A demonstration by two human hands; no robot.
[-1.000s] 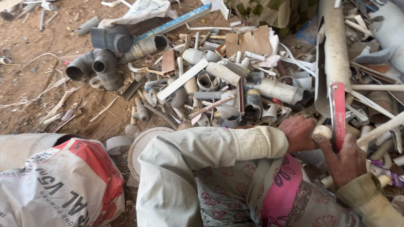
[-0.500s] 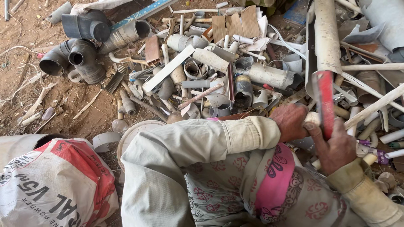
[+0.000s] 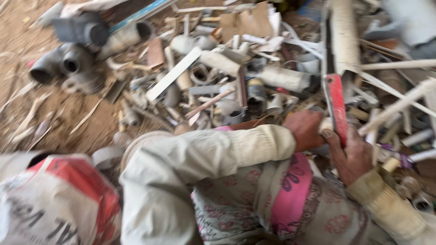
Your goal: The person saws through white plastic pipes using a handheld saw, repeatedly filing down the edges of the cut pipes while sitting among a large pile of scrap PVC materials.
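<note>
Red catches the eye first: a flat red strip [image 3: 337, 106] stands nearly upright at the right of the scrap heap, and both hands are on it. The right hand [image 3: 352, 156] wraps its fingers round the strip's lower end, closed tight on it, thumb pressed up along the edge. The left hand [image 3: 305, 129] reaches across from a pale cream sleeve [image 3: 204, 154] and sits just beside the strip at the same height; its fingers curl in toward a small pale knob [image 3: 325, 125] at the strip's foot, though motion blur keeps me from telling whether that hand is truly clamped on anything. The strip's top end meets a long whitish pipe [image 3: 343, 38] that runs away up the frame.

Below the arms lies floral cloth with a bright pink band [image 3: 293, 195]. At the lower left, a white woven sack [image 3: 50, 204] with a red panel sits close against the sleeve's elbow. Beyond the hands spreads a jumble of cut plastic pipe, white slats and cardboard on brown dirt [image 3: 27, 90]. Well apart from the hands, at the upper left, a cluster of dark grey pipe fittings [image 3: 68, 63] lies with open mouths facing the camera. A white slat [image 3: 175, 72] lies tilted across the middle of the pile.
</note>
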